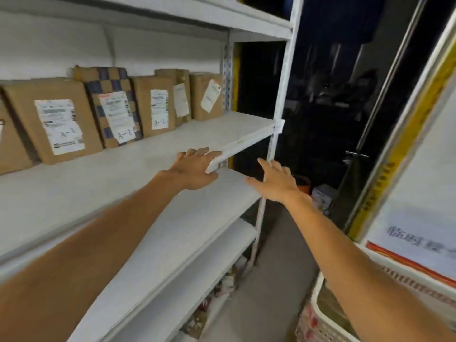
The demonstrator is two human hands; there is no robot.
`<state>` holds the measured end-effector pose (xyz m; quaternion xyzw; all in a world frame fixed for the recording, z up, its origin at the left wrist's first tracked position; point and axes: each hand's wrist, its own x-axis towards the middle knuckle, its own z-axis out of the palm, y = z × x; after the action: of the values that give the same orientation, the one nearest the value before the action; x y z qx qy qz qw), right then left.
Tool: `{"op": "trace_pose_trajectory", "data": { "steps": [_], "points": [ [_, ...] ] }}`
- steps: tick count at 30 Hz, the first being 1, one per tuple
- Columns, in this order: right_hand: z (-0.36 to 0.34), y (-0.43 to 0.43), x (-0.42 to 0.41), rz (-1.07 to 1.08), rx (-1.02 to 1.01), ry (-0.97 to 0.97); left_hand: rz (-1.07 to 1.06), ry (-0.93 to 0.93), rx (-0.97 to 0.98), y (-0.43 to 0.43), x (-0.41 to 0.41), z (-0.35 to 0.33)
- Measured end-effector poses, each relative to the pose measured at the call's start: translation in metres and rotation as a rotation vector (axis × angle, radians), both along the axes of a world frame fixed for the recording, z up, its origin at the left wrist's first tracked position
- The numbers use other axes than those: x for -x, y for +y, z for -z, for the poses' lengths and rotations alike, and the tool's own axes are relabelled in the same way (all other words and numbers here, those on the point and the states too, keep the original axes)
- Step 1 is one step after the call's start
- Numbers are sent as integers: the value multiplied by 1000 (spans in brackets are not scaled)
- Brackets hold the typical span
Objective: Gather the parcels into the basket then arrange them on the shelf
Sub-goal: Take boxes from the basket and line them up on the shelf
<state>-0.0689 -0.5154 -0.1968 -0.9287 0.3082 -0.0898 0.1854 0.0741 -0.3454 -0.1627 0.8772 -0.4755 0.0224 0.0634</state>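
Several brown parcels with white labels stand in a row at the back of a white metal shelf: a large one at the left, a checkered one, and a small one at the right end. My left hand rests flat over the shelf's front edge, fingers straight, holding nothing. My right hand hovers open with spread fingers beside the shelf's upright post, empty. A white perforated basket sits at the bottom right, partly behind my right arm.
Lower white shelf boards run under my arms, with small items on the floor beneath. A dark doorway opens to the right of the shelf. A white panel with a yellow strip and printed sign stands at the far right.
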Motion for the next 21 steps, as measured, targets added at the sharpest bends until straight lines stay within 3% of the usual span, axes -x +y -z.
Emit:
{"op": "trace_pose_trajectory", "data": {
  "steps": [5, 11, 21],
  "points": [
    [20, -63, 76, 291, -12, 36, 265, 84, -24, -116, 41, 18],
    [57, -103, 161, 591, -63, 31, 578, 49, -108, -218, 111, 61],
    [147, -164, 287, 774, -236, 97, 860, 148, -244, -338, 222, 150]
  ]
}}
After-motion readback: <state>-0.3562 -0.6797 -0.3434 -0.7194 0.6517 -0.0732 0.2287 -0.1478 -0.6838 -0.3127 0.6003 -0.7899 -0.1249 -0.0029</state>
